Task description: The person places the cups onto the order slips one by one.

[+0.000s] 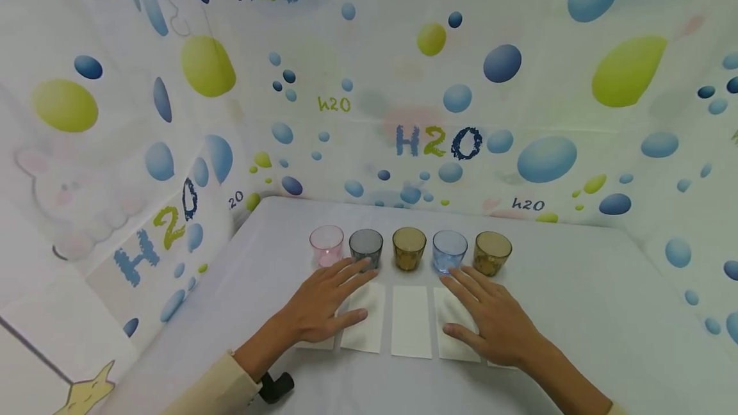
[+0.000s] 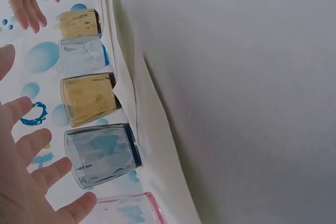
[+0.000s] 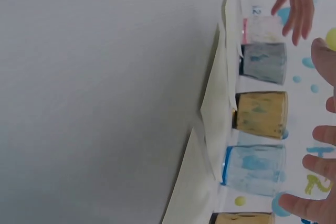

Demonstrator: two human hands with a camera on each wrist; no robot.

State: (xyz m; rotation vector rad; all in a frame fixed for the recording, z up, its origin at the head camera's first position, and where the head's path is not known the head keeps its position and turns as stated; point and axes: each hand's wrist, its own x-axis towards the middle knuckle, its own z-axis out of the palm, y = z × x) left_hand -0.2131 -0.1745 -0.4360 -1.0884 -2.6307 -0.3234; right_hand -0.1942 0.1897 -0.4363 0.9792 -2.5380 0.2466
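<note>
My left hand (image 1: 323, 303) is held above the cream paper cards (image 1: 412, 322), fingers spread and holding nothing. Its fingertips overlap the grey glass (image 1: 366, 243) in the head view, but the left wrist view shows them raised. To the right, my right hand (image 1: 492, 322) also hovers with spread fingers, nearest the blue glass (image 1: 450, 248). Behind the cards the glasses stand in a row: a pink glass (image 1: 327, 247), the grey one, an amber glass (image 1: 409, 252), the blue one and a second amber glass (image 1: 492, 256). My hands partly cover the outer cards.
A white cloth (image 1: 576, 312) covers the table. Behind and at the left hangs a printed curtain (image 1: 369, 165) with bubbles and H2O lettering. A small black object (image 1: 277, 389) shows beside the left sleeve (image 1: 216, 386).
</note>
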